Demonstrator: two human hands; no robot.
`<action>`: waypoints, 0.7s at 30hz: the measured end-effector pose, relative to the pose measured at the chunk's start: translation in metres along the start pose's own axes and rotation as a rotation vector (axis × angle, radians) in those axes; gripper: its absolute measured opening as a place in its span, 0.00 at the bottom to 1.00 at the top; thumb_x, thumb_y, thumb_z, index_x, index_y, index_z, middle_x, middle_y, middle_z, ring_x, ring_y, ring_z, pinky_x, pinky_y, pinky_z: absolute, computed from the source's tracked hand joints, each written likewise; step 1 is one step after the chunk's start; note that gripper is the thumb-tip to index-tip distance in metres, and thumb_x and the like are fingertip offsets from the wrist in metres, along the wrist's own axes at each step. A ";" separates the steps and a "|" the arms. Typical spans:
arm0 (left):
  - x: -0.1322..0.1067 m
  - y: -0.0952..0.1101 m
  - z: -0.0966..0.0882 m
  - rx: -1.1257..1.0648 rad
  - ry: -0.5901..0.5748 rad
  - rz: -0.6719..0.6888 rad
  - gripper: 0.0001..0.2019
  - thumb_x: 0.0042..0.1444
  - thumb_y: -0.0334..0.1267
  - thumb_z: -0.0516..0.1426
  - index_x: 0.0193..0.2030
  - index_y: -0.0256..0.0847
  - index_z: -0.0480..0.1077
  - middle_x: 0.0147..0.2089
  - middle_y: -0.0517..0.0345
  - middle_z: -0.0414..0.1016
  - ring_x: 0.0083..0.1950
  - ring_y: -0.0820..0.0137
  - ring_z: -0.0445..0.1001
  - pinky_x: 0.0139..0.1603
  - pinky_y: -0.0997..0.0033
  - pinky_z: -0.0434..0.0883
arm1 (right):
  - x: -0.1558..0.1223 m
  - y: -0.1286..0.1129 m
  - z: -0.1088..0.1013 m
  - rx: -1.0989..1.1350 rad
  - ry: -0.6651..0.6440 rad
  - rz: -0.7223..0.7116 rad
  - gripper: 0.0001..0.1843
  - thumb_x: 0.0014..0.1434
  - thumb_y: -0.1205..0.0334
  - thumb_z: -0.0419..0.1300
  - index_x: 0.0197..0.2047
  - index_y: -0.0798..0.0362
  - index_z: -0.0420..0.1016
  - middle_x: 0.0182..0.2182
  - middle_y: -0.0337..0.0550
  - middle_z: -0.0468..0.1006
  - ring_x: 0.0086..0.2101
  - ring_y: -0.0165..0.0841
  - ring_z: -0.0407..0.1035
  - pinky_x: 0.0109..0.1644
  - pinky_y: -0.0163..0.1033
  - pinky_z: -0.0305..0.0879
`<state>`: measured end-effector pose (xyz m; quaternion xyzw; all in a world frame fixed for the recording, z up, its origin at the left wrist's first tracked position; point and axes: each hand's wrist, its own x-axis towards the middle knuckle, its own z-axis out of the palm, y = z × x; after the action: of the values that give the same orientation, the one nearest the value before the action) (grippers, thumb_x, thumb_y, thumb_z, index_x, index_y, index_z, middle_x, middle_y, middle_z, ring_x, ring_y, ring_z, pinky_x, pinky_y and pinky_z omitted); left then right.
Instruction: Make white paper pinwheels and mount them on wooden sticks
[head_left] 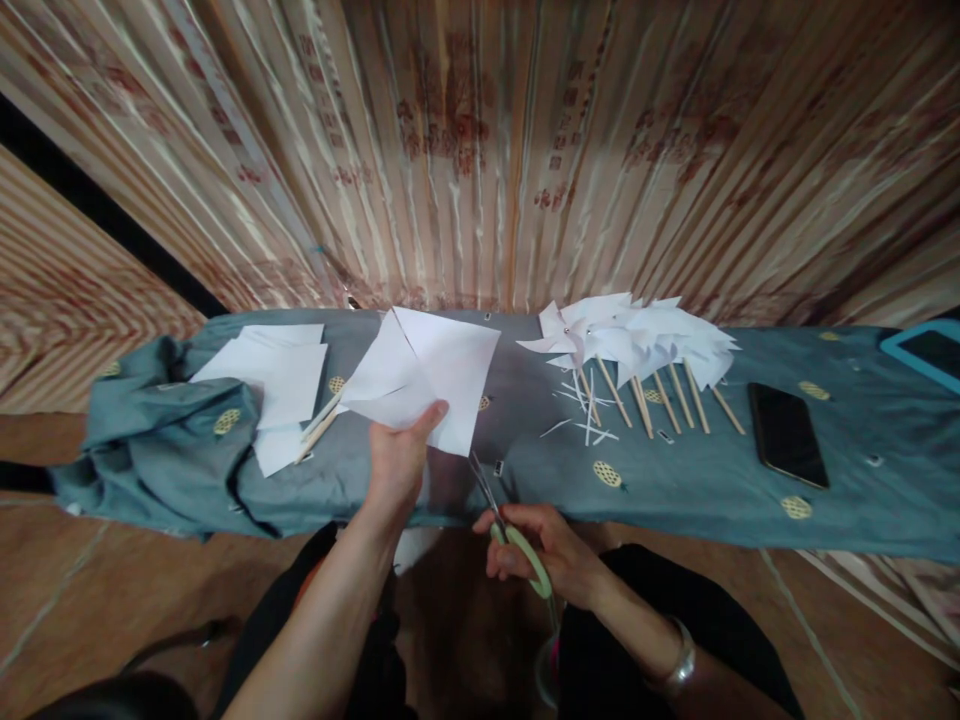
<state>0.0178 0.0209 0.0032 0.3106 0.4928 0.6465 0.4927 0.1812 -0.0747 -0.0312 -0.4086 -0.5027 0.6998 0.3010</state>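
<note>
My left hand point(401, 455) grips a square sheet of white paper point(442, 370) near its lower edge, thumb on top. Slits run inward from the sheet's upper and left corners. Light green scissors point(525, 555) are in my right hand point(547, 545), fingers around the handles. Their blades point up toward the paper's lower corner, very close to it; whether they touch I cannot tell. To the right lie several white paper pinwheels point(637, 335) on wooden sticks point(641, 405), overlapping in a row.
A stack of white sheets point(289, 375) lies left, with sticks point(321, 428) beside it. Thin paper strips point(592, 425) lie by the pinwheels. A black phone point(787, 435) and a blue-framed device point(926, 350) are at right on the grey-green cloth point(697, 490). A striped curtain point(480, 150) hangs behind.
</note>
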 end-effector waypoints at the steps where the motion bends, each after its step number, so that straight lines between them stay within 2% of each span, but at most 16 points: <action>1: 0.000 0.000 0.001 -0.002 0.002 -0.002 0.23 0.36 0.34 0.69 0.43 0.38 0.76 0.41 0.53 0.82 0.45 0.61 0.78 0.51 0.62 0.72 | 0.000 -0.001 0.000 0.005 -0.001 0.004 0.32 0.46 0.37 0.66 0.43 0.57 0.75 0.26 0.43 0.78 0.25 0.29 0.69 0.30 0.35 0.65; 4: -0.004 -0.003 0.003 0.020 -0.017 -0.021 0.24 0.36 0.34 0.69 0.45 0.38 0.76 0.42 0.52 0.82 0.46 0.59 0.78 0.50 0.62 0.72 | 0.002 -0.003 0.000 0.016 0.016 0.007 0.32 0.45 0.37 0.67 0.42 0.57 0.75 0.26 0.42 0.78 0.25 0.29 0.69 0.30 0.34 0.65; 11: -0.012 -0.007 0.009 0.086 -0.031 -0.075 0.20 0.37 0.35 0.69 0.41 0.37 0.76 0.40 0.50 0.82 0.48 0.55 0.78 0.50 0.60 0.72 | 0.007 -0.003 -0.002 0.043 0.051 -0.014 0.36 0.45 0.33 0.65 0.42 0.58 0.75 0.24 0.42 0.77 0.24 0.29 0.69 0.28 0.35 0.65; 17: -0.015 -0.007 0.012 0.099 -0.049 -0.062 0.23 0.37 0.35 0.69 0.44 0.39 0.75 0.41 0.51 0.82 0.49 0.55 0.77 0.51 0.60 0.71 | 0.007 -0.001 -0.005 0.032 0.068 -0.025 0.35 0.46 0.34 0.65 0.43 0.57 0.75 0.23 0.41 0.77 0.23 0.29 0.68 0.28 0.34 0.64; 21: -0.015 -0.008 0.011 0.114 -0.044 -0.071 0.21 0.37 0.35 0.69 0.42 0.38 0.76 0.40 0.50 0.82 0.48 0.55 0.77 0.50 0.60 0.71 | 0.007 -0.001 -0.005 0.026 0.078 -0.023 0.34 0.46 0.35 0.65 0.43 0.57 0.76 0.23 0.40 0.77 0.23 0.28 0.68 0.27 0.34 0.64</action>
<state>0.0352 0.0110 0.0002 0.3349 0.5286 0.5925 0.5073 0.1819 -0.0662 -0.0331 -0.4257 -0.4862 0.6864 0.3336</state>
